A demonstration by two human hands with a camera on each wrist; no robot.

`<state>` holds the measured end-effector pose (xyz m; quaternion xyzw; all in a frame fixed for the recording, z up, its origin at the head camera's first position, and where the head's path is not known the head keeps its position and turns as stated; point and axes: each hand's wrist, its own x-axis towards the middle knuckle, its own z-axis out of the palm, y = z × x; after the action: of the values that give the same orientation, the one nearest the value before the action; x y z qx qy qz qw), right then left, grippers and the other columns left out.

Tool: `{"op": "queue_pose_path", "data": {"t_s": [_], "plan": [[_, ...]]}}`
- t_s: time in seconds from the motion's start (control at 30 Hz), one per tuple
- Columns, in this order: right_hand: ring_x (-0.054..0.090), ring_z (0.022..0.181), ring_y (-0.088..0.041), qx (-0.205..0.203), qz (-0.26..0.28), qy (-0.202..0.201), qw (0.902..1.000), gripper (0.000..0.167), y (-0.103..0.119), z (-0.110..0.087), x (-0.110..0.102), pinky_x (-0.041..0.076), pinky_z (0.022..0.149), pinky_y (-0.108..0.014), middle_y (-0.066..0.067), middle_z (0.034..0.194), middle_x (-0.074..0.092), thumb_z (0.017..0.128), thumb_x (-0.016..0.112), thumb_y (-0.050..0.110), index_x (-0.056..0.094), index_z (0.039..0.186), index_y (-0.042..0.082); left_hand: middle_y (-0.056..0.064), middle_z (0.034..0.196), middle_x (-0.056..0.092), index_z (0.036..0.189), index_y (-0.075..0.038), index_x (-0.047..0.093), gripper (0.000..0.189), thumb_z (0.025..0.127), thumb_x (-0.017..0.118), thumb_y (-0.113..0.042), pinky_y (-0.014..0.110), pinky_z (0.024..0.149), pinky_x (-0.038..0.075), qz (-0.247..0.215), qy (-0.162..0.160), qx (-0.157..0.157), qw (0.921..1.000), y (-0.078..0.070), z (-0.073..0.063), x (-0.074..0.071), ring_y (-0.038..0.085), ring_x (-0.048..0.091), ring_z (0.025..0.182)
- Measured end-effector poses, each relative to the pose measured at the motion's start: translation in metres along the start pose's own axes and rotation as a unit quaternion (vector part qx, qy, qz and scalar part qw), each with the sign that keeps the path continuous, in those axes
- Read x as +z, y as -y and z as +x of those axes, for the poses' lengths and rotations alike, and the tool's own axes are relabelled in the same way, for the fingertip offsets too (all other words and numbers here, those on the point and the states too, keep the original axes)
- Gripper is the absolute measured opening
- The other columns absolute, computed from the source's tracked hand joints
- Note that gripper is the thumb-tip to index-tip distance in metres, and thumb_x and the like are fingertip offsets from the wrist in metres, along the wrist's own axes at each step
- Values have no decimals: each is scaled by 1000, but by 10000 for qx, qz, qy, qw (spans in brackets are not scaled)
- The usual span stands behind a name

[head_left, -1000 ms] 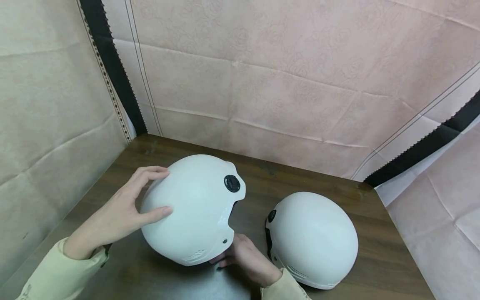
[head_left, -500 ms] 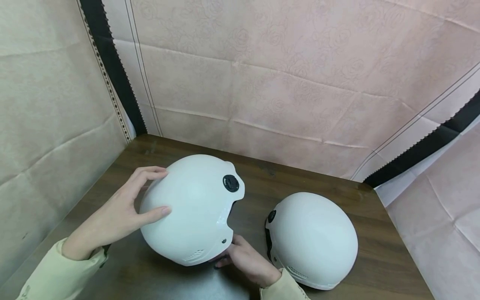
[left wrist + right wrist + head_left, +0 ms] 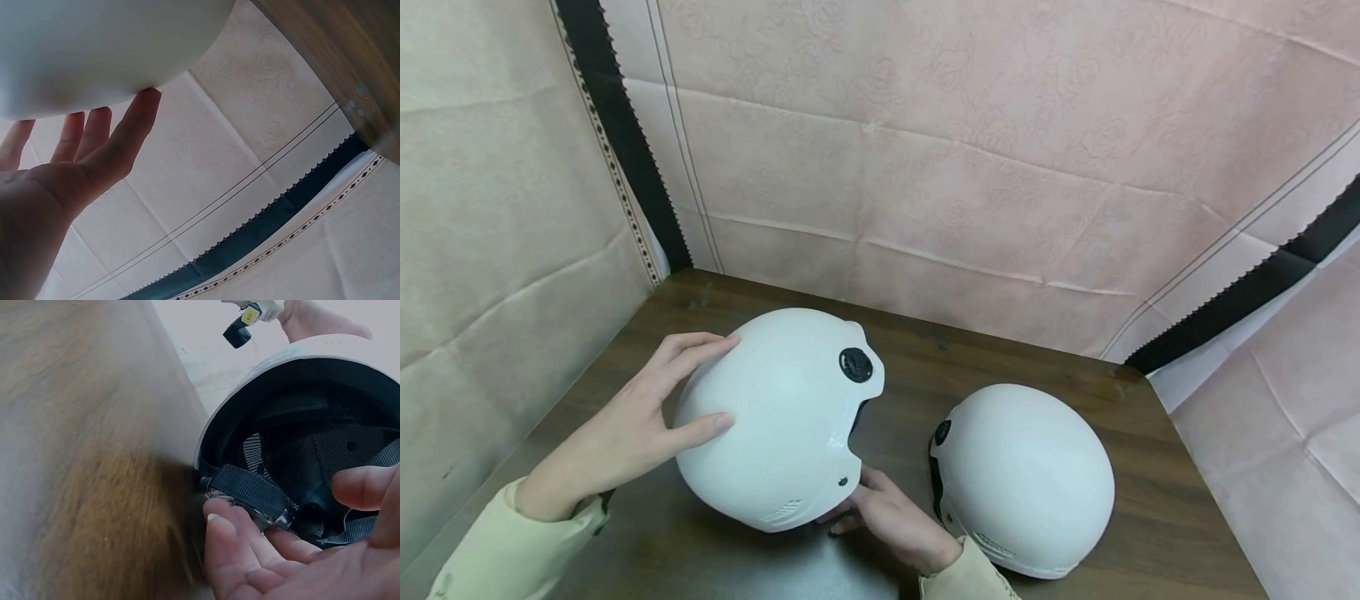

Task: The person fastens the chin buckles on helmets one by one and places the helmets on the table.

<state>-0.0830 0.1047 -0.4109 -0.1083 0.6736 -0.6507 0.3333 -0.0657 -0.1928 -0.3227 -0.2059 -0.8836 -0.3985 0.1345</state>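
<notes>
Head view: a left white helmet [image 3: 775, 417] is over the near left part of the brown wood-grain surface [image 3: 1157, 483], the cut-out edge of its shell toward the right; whether it bears on the wood is hidden. The left hand [image 3: 631, 427] lies against its left side, thumb and fingers spread well apart with the tips touching the shell; the left wrist view shows the palm clear of it. The right hand [image 3: 891, 517] reaches under the near right rim. In the right wrist view its palm is turned up, the thumb lifted away from the other fingers, and a black webbing strap [image 3: 253, 489] with a clear buckle [image 3: 275, 517] lies across the fingertips, just in front of the dark liner [image 3: 287, 403]. The left helmet carries a round black side dial [image 3: 856, 365] and a small dark snap [image 3: 842, 481]. To the right, near the right hand, a second white helmet [image 3: 1030, 479] rests on the surface. Pale green sleeves [image 3: 512, 542] cover both forearms. Beyond the far edge hangs a creased pinkish cloth [image 3: 925, 167], with a black band [image 3: 628, 133] at its left.
</notes>
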Motion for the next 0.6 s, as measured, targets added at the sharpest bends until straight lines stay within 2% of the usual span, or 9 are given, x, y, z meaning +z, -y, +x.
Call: {"op": "queue_pose_path", "data": {"t_s": [0.2, 0.43, 0.6], "plan": [[62, 96, -27, 41, -6, -54, 10000, 42, 0, 0, -1, 52, 80, -42, -12, 103, 63, 101, 47, 23, 45, 139, 3, 4, 144, 33, 148, -28, 35, 76, 85, 77, -20, 64, 83, 42, 38, 89, -73, 9999, -2, -1, -1, 31, 40, 123], [62, 94, -26, -2, 31, -63, 10000, 36, 0, -2, -1, 53, 80, -39, -12, 101, 65, 100, 46, 21, 51, 128, 0, 4, 144, 31, 146, -26, 35, 72, 86, 76, -24, 63, 85, 40, 35, 163, -198, 9997, -6, 0, 0, 29, 38, 125], [62, 94, -27, -27, 30, -84, 10000, 37, 0, -4, -1, 52, 79, -39, -11, 101, 65, 101, 46, 24, 51, 129, 0, 4, 145, 30, 145, -25, 35, 71, 86, 75, -25, 64, 87, 39, -19, 182, -260, 9995, -7, 1, 2, 30, 36, 126]]}}
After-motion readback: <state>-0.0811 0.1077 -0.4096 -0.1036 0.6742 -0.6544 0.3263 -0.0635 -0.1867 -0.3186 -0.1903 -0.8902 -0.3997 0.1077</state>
